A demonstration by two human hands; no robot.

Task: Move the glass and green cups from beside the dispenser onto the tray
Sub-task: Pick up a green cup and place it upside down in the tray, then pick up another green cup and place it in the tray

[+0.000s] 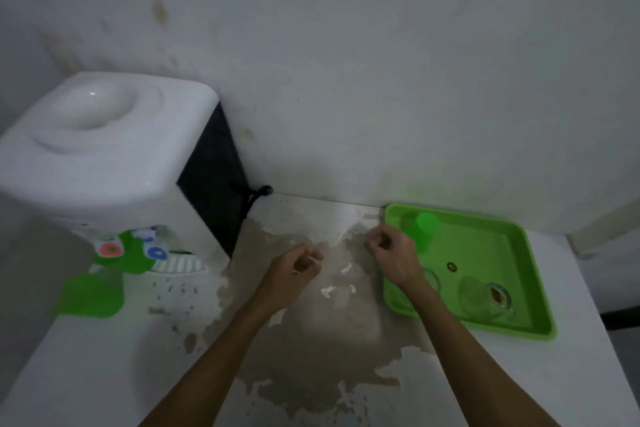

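left hand (300, 265) hung over worn counter (104, 374), fingers loosely curled, empty. right hand (393, 255) same, at tray (519, 329) edge. green cup (421, 230) and glasses (483, 296) sat on tray.

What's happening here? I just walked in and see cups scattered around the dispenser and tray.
A person is moving cups from beside the water dispenser onto the green tray. Right now both hands are empty and loosely curled over the worn tabletop: the left hand mid-table, the right hand at the tray's left edge. One green cup and some glass cups already sit on the tray. Another green cup still waits in front of the dispenser.
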